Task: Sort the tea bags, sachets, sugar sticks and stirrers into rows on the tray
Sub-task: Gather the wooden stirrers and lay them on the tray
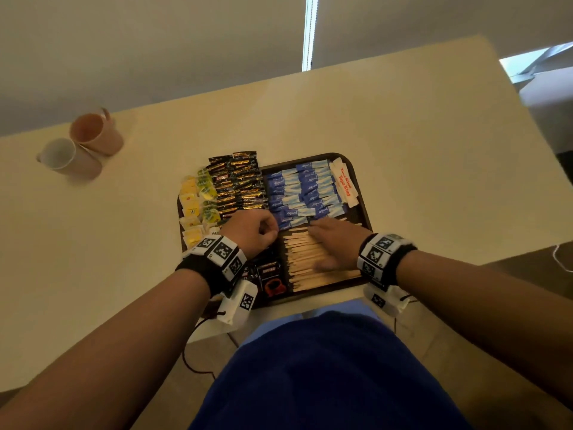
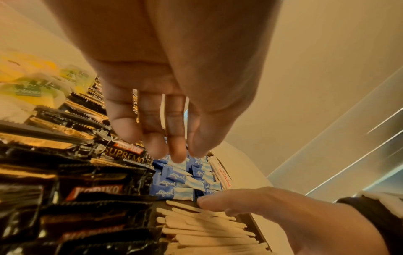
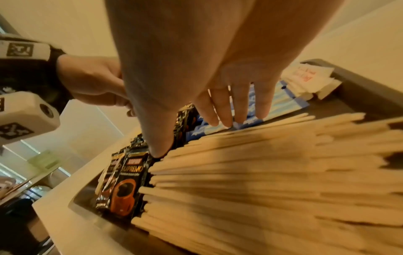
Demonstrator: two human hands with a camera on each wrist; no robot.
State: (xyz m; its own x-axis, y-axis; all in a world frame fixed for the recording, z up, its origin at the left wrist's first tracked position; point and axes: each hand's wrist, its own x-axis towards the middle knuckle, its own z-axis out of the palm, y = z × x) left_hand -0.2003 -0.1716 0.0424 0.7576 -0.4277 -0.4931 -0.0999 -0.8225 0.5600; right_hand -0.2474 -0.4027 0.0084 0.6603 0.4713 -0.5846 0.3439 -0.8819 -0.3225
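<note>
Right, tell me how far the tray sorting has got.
Mostly done: tea bags, black coffee sachets, blue sweetener sachets and white sugar sticks lie in rows. In hand: the right hand rests flat on the wooden stirrers, squaring them; the left hand hovers, curled. Left: a few coffee sachets at the tray's near edge.

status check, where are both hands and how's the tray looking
Right hand flat on wooden stirrers, fingers straight. Left hand curled above blue sachets, nothing visibly held. Tray mostly in rows. Nothing blocking.
</note>
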